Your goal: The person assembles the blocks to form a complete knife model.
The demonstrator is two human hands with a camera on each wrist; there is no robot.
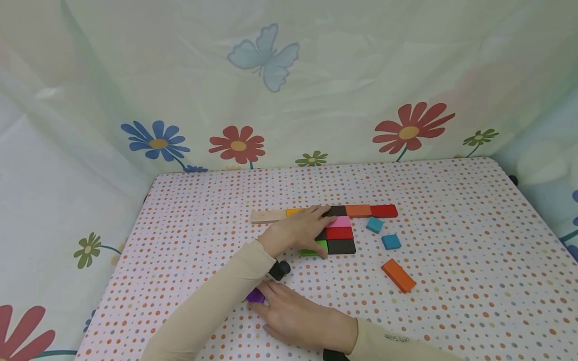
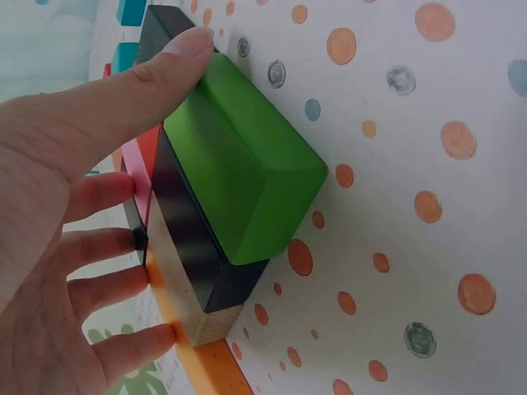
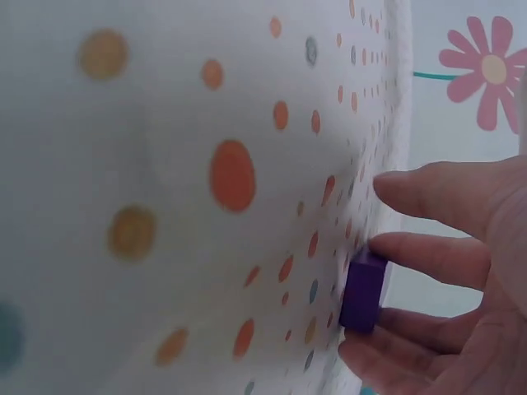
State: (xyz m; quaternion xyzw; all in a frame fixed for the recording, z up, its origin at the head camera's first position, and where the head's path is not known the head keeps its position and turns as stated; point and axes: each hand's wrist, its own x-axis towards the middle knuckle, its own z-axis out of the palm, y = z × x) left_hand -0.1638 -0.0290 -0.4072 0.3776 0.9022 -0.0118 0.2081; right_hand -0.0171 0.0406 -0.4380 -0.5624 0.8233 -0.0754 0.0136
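Observation:
My left hand [image 1: 295,231] spreads over a flat cluster of coloured blocks. In the left wrist view its thumb lies along the near end of a green block [image 2: 239,156], and the fingertips reach the cluster's far side. Beside the green one sits a black block [image 2: 193,226]. Pink [image 1: 339,221], red [image 1: 339,233] and black [image 1: 341,246] blocks show right of that hand. Nearer the body, my right hand [image 1: 302,316] holds a small purple block [image 3: 364,288] between its index finger and the fingers beside it, low at the cloth; the thumb stands apart.
Behind the cluster runs a row with a bare wood block [image 1: 268,216], an orange block [image 1: 358,210] and a red block [image 1: 384,210]. To the right lie two blue blocks, one nearer [image 1: 391,241], and a loose orange block [image 1: 399,275]. A dotted cloth [image 1: 474,240] covers the table.

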